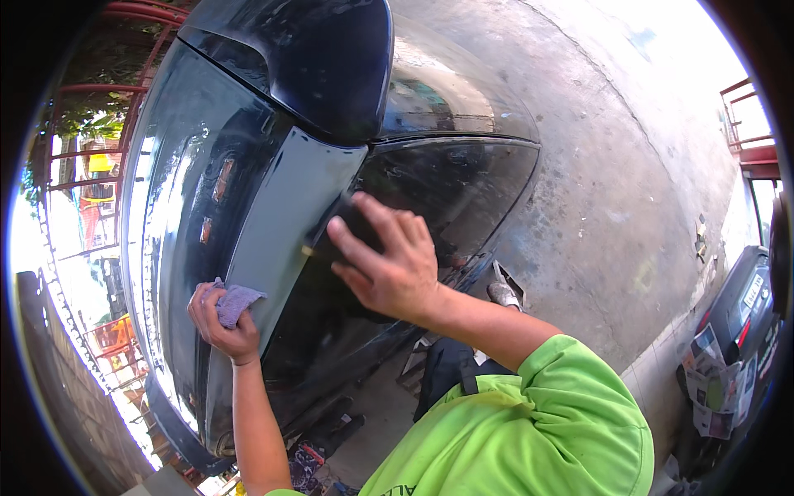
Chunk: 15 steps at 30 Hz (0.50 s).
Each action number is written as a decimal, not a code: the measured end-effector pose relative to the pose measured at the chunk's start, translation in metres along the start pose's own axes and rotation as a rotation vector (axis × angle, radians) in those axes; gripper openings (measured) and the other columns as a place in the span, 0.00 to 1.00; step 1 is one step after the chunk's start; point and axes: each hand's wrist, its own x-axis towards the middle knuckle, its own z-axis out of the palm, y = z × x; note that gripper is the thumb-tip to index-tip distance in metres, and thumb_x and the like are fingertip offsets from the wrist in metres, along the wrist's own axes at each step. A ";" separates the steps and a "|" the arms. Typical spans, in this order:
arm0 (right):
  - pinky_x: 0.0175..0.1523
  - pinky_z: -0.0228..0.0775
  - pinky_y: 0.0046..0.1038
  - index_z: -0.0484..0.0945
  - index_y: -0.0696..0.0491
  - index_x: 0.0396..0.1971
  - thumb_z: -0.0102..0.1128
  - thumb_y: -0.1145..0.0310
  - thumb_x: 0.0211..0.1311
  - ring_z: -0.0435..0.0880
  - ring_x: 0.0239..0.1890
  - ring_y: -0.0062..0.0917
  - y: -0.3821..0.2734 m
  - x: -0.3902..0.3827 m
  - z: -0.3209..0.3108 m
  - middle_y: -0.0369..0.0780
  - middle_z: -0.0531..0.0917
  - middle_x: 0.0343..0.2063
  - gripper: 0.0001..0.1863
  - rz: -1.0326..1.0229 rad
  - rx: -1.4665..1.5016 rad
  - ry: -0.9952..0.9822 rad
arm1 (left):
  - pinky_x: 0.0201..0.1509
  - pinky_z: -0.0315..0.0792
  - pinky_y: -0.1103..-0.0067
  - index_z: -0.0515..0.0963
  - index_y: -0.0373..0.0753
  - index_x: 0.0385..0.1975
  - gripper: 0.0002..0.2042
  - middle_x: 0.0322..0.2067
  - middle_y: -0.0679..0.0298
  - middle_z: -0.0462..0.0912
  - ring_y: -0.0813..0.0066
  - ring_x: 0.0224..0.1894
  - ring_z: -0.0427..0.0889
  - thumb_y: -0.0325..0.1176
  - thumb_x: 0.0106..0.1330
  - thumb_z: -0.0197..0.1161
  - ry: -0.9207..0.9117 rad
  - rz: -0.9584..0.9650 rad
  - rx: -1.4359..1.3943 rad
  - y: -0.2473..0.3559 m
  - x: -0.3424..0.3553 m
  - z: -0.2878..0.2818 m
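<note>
A dark car fills the left and middle of the view, with a matt grey strip [269,219] running along its body beside the side windows. My left hand [217,324] is closed round a crumpled purple-grey cloth [237,303] and rests at the lower end of this strip. Farther up, my right hand [393,264] reaches over the strip's edge, its fingers spread over a dark flat pad [357,227]. Motion smears the pad, so its exact kind is unclear; a yellowish edge shows on it. Beneath the right hand lies a dark side window [331,310].
The raised dark tailgate [331,66] stands at the top. Concrete floor [579,207] stretches to the right. Toward the right edge, a dark bumper-like part [740,302] has newspaper sheets [715,384] on it. Red metal railings [91,87] line the left.
</note>
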 end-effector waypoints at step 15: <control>0.65 0.73 0.44 0.79 0.37 0.72 0.79 0.55 0.58 0.80 0.64 0.42 0.062 0.062 -0.033 0.47 0.74 0.74 0.39 -0.297 -0.051 -0.084 | 0.61 0.73 0.54 0.79 0.36 0.38 0.17 0.45 0.49 0.83 0.44 0.52 0.82 0.43 0.61 0.70 0.026 -0.028 -0.006 0.002 0.003 0.001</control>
